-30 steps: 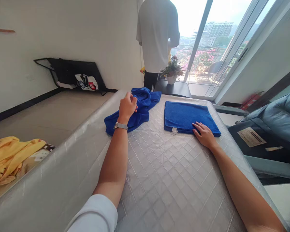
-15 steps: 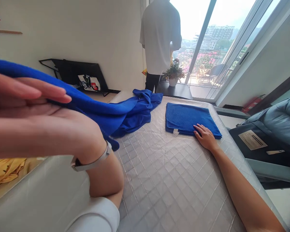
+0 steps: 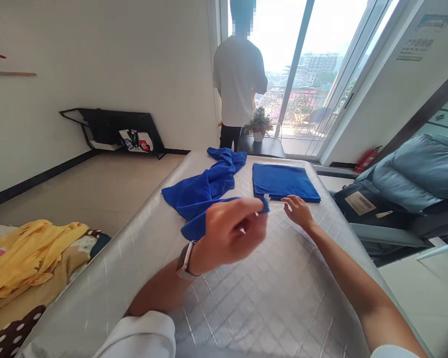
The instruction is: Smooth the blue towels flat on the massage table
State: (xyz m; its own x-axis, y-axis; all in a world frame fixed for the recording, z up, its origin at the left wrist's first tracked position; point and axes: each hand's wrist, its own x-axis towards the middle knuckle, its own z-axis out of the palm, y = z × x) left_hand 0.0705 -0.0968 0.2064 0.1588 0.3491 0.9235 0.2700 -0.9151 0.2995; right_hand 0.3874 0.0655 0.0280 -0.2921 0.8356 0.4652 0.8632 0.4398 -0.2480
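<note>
A crumpled blue towel point(image 3: 205, 186) lies on the left part of the quilted, silvery tabletop point(image 3: 261, 278). My left hand point(image 3: 235, 231), a watch on its wrist, is pinched on an edge of this towel, raised over the middle of the table. Farther back on the right is a flat, folded blue towel stack point(image 3: 285, 181) with a white tag at its front edge. My right hand point(image 3: 297, 210) hovers or rests at the front edge of that stack, fingers apart; whether it touches the stack I cannot tell.
Beyond the table a person point(image 3: 239, 79) stands facing the window. A potted plant point(image 3: 259, 124) sits on a black chair point(image 3: 263, 146) at the far end. Yellow cloth point(image 3: 33, 258) lies low on the left. A grey-blue armchair point(image 3: 414, 169) stands along the right side.
My left hand has swung from the far left to the middle, bringing the towel's edge rightward and down. My right hand has slid off the folded stack's top to its front edge.
</note>
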